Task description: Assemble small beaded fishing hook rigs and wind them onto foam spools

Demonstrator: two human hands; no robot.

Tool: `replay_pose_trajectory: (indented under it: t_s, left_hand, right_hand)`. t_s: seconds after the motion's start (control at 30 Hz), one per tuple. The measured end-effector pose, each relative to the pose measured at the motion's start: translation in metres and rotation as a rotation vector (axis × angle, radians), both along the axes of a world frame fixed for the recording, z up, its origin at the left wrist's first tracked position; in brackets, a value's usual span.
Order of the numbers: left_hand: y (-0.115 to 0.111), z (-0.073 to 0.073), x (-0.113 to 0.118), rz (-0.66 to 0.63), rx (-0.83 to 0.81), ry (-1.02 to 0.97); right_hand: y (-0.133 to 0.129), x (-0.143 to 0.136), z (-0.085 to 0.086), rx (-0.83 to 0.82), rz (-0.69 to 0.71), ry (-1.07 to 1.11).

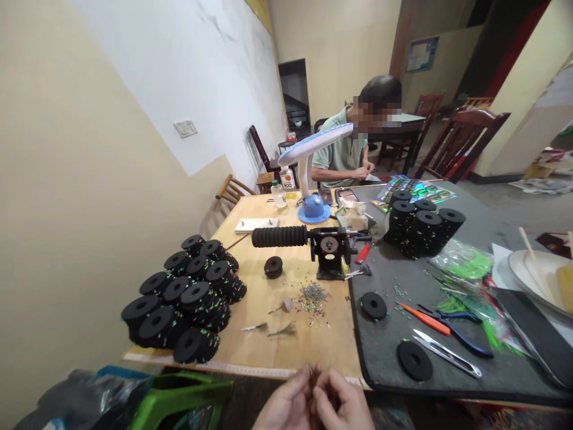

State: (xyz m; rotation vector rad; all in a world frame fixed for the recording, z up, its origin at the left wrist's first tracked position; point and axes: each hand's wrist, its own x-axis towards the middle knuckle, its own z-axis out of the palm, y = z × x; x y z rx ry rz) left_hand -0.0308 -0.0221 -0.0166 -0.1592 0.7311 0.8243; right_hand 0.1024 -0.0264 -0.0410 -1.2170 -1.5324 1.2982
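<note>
My left hand (284,401) and my right hand (341,401) are together at the bottom centre, just off the table's front edge. Both have their fingertips pinched close to each other; whatever they hold is too small to make out. Beyond them on the wood lies a scatter of tiny coloured beads and grey bits (313,298), with small feathery pieces (282,329) to its left. Behind stands a black winding device (330,251) with a ribbed black roll (278,236) on its shaft. A single black foam spool (273,267) sits under the roll.
Stacked black spools with coloured dots (194,295) fill the left side, more (430,224) the right. On the grey mat (380,358) lie scissors (447,353), orange-handled tool (425,318) and pliers. A blue lamp (314,209) stands behind; a person sits across.
</note>
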Motion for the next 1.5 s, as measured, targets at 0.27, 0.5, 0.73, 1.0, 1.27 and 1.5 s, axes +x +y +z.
replay_pose_trajectory:
  t_s: [0.27, 0.5, 0.73, 1.0, 1.27, 1.5]
  left_hand:
    - [-0.0006, 0.0016, -0.0006, -0.027, 0.005, -0.015]
    - [-0.0006, 0.0033, -0.0001, -0.026, 0.001, -0.03]
    - [0.0005, 0.0045, -0.0002, -0.015, -0.017, -0.064]
    - [0.0016, -0.0009, -0.0014, 0.022, -0.052, -0.095]
    - [0.0025, 0.0003, -0.0014, 0.037, -0.062, -0.087]
    - [0.0038, 0.0013, 0.0013, 0.014, -0.048, -0.057]
  right_hand:
    - [-0.0002, 0.0016, 0.0016, -0.053, 0.03, 0.006]
    - [-0.0022, -0.0004, -0.0004, -0.081, -0.008, 0.024]
    - [-0.0003, -0.0002, 0.0044, -0.073, -0.003, -0.012]
    - [0.0007, 0.0019, 0.0033, -0.058, 0.009, 0.021]
    - [-0.0005, 0.0, -0.0033, -0.068, 0.013, -0.012]
    - [-0.0013, -0.0007, -0.0035, -0.098, 0.022, 0.019]
